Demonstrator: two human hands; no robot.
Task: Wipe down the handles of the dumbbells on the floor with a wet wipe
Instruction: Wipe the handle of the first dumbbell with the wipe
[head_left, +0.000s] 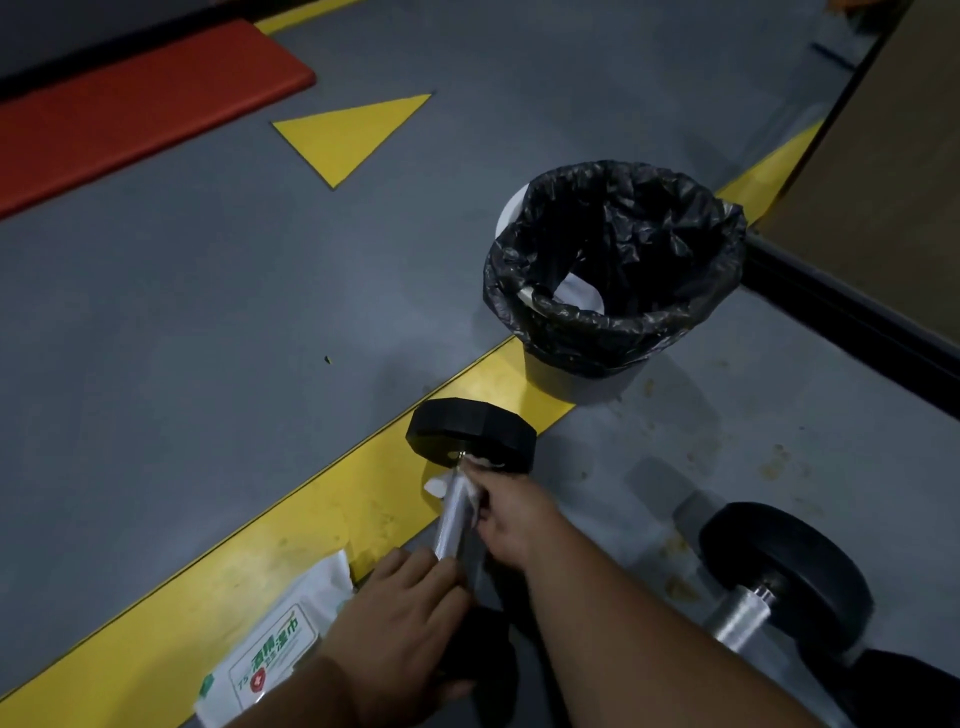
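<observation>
A dumbbell with black hexagonal heads lies across the yellow floor stripe, its far head (470, 434) pointing away from me and its silver handle (451, 514) running toward me. My right hand (511, 512) grips a white wet wipe (470, 480) wrapped round the far end of the handle, next to the far head. My left hand (402, 613) holds the near end of the dumbbell, covering the near head. A second dumbbell (779, 577) with round black heads lies to the right on the grey floor.
A white pack of wet wipes (270, 654) lies on the yellow stripe by my left wrist. A bin lined with a black bag (613, 270) stands beyond the dumbbells. A red mat (130, 109) lies at far left; a dark frame runs along the right.
</observation>
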